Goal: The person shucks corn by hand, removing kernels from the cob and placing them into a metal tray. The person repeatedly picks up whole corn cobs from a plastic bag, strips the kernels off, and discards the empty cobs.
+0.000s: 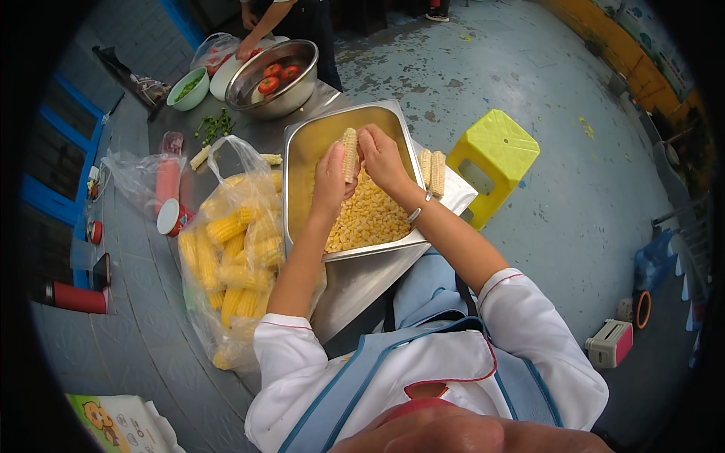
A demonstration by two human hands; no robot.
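Note:
Over a rectangular stainless steel pan (317, 122), my left hand (329, 175) grips a corn cob (349, 156) that stands nearly upright and looks mostly stripped on the side facing me. My right hand (380, 157) is closed against the cob's right side, its fingertips partly hidden behind it. Loose yellow corn kernels (371, 221) cover the pan's bottom below my hands. Left of the pan, a clear plastic bag (241, 156) holds several yellow corn cobs (229, 226). Two stripped cobs (432, 170) lie on the metal table (351, 283) beside the pan's right rim.
Beyond the pan, a steel bowl (306, 85) holds red tomatoes (269, 85); a green bowl (190, 89) sits left of it. Another person's hand (247, 50) works at the far end. A yellow plastic stool (498, 153) stands right. A red thermos (79, 298) lies at left.

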